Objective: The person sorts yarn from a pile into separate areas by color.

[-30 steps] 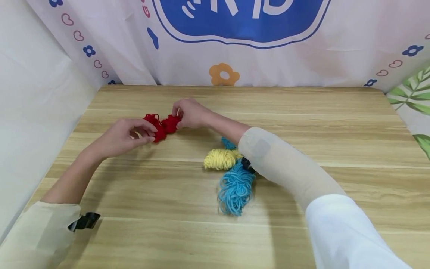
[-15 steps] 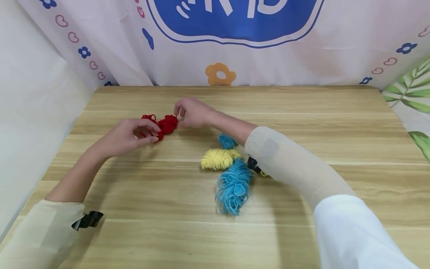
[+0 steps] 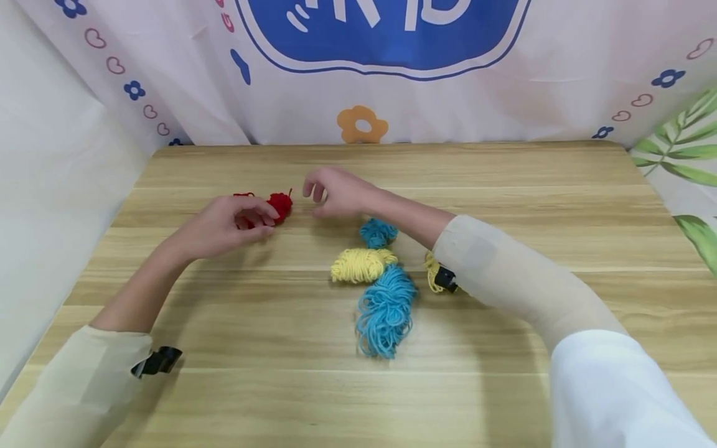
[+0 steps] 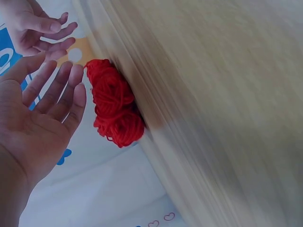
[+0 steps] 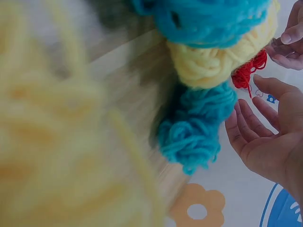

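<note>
A red yarn bundle (image 3: 282, 206), pinched in at its middle, lies on the table toward the back left. In the left wrist view the whole red bundle shows beside my left hand (image 4: 38, 118), whose fingers are loosely spread and grip nothing. From the head view, my left hand (image 3: 229, 227) covers part of the bundle. Just right of it, my right hand (image 3: 343, 193) hovers with relaxed fingers and holds nothing. Nearer to me lie a yellow yarn bundle (image 3: 360, 265) and blue yarn, with one tuft (image 3: 378, 233) behind the yellow and a looser one (image 3: 386, 311) in front.
More yellow yarn (image 3: 432, 272) lies under my right forearm, partly hidden by the sleeve and a black clip (image 3: 446, 279); it looms blurred in the right wrist view. The wooden table (image 3: 313, 386) ends at a printed curtain (image 3: 291, 112) behind.
My right hand has let go of the red yarn's end and moved right, away from it. My left hand has shifted slightly right over the bundle.
</note>
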`<state>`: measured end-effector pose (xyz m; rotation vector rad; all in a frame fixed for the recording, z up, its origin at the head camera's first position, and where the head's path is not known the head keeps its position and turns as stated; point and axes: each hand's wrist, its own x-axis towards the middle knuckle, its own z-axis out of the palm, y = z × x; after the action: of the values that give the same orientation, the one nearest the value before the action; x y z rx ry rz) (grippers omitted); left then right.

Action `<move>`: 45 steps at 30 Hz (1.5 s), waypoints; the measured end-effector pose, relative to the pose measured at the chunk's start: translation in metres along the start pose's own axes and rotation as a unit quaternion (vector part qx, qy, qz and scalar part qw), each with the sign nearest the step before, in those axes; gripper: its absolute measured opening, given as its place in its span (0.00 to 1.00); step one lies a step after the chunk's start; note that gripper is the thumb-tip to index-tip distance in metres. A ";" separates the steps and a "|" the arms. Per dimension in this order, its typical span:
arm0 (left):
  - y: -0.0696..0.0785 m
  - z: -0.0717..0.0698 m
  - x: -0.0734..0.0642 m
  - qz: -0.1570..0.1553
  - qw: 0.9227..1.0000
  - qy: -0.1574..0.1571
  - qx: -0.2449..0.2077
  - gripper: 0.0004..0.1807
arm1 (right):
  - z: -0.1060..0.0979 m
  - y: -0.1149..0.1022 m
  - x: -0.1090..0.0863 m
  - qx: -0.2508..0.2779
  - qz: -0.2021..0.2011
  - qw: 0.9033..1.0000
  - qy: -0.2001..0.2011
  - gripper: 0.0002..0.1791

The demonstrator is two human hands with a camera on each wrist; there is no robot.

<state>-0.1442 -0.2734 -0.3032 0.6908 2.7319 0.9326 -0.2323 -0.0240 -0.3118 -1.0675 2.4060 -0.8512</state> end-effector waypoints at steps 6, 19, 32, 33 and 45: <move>0.004 0.003 0.007 0.007 1.000 -0.002 0.002 0.10 | -0.005 0.007 -0.012 0.001 -0.002 1.000 0.001 0.20; 0.009 0.010 0.020 0.023 1.000 -0.002 -0.007 0.09 | -0.014 0.018 -0.037 0.027 -0.009 0.999 0.018 0.18; 0.018 0.017 0.034 0.032 0.999 -0.015 0.002 0.10 | -0.025 0.027 -0.059 0.034 -0.024 0.999 0.032 0.16; 0.019 0.017 0.035 0.032 0.999 -0.016 0.005 0.10 | -0.025 0.028 -0.060 0.035 -0.026 0.999 0.032 0.16; 0.027 0.025 0.045 0.039 0.999 -0.025 -0.024 0.11 | -0.031 0.041 -0.079 0.032 -0.038 0.997 0.056 0.15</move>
<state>-0.1663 -0.2194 -0.3067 0.8068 2.6478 0.9794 -0.2207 0.0691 -0.3085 -1.1208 2.4244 -1.0315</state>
